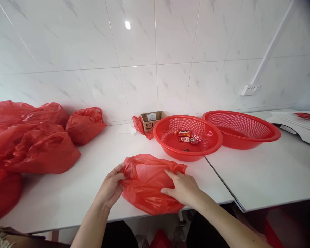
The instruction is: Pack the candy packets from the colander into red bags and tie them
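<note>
A thin red plastic bag point(147, 198) lies at the table's front edge, its mouth spread toward me. My left hand point(111, 187) pinches the bag's left rim between thumb and fingers. At the right side of the mouth, my right hand point(182, 186) rests against the plastic, thumb and forefinger stretched apart; its other fingers are partly hidden. Just behind the bag stands a red plastic colander point(165, 146) with several small wrapped snacks point(185, 137) on its bottom.
Several filled red bags point(45, 151) crowd the table's left side. A small cardboard box point(149, 125) stands near the tiled wall, with red plastic beside it. Another red colander point(248, 140) is at right, then a white scale point(297, 125). A seam divides the white tables point(98, 203).
</note>
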The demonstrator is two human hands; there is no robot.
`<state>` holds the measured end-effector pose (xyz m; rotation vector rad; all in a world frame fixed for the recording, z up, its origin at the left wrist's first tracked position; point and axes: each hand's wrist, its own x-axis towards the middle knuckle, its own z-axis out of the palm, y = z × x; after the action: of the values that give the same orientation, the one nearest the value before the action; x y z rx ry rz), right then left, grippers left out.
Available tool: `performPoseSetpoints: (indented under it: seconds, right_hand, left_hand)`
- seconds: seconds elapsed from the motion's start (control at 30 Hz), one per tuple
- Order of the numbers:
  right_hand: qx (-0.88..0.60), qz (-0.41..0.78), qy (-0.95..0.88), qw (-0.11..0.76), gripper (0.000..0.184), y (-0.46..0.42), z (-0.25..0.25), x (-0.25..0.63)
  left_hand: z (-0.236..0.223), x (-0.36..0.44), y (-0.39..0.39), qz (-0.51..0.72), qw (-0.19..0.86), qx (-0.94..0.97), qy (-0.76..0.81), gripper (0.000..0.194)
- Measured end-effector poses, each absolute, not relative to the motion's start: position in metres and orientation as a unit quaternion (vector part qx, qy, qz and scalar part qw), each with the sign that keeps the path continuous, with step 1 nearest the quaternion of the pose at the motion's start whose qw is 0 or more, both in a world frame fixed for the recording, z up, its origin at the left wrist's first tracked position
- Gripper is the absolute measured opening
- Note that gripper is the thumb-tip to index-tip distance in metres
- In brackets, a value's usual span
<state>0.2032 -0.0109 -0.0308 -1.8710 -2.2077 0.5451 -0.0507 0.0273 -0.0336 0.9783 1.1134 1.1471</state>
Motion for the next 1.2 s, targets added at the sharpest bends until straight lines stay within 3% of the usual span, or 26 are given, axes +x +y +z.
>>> performPoseSetpoints:
  seconds: [0.13,0.23,0.37,0.63,0.73,0.93,1.03,1.2]
  right_hand:
    - [-0.571,0.199,-0.749,0.27,0.044,-0.013,-0.001,0.23]
    - [-0.596,0.075,-0.72,0.348,0.035,0.001,0.015,0.263]
    - [-0.601,-0.016,-0.756,0.258,0.031,0.011,0.01,0.288]
    - [-0.611,0.131,-0.73,0.278,0.044,0.046,0.04,0.306]
    - [-0.706,0.052,-0.698,0.11,0.05,0.105,0.052,0.33]
    - [-0.693,0.089,-0.715,-0.034,0.075,0.183,0.018,0.342]
    - [-0.68,0.088,-0.725,-0.059,0.068,0.194,-0.002,0.339]
    - [-0.689,0.074,-0.717,-0.083,0.036,0.203,-0.009,0.344]
  left_hand:
    - [-0.052,-0.057,0.022,0.544,0.652,0.305,0.432,0.043]
    - [-0.061,-0.051,0.019,0.542,0.686,0.282,0.395,0.04]
    - [-0.065,-0.036,0.018,0.497,0.75,0.282,0.334,0.033]
    - [-0.071,-0.03,0.014,0.452,0.795,0.285,0.286,0.035]
    - [-0.072,-0.033,0.013,0.471,0.79,0.275,0.279,0.035]
    - [-0.07,-0.036,0.019,0.511,0.766,0.257,0.294,0.038]
    - [-0.07,-0.036,0.021,0.499,0.773,0.256,0.297,0.043]
    - [-0.071,-0.037,0.022,0.484,0.779,0.259,0.304,0.043]
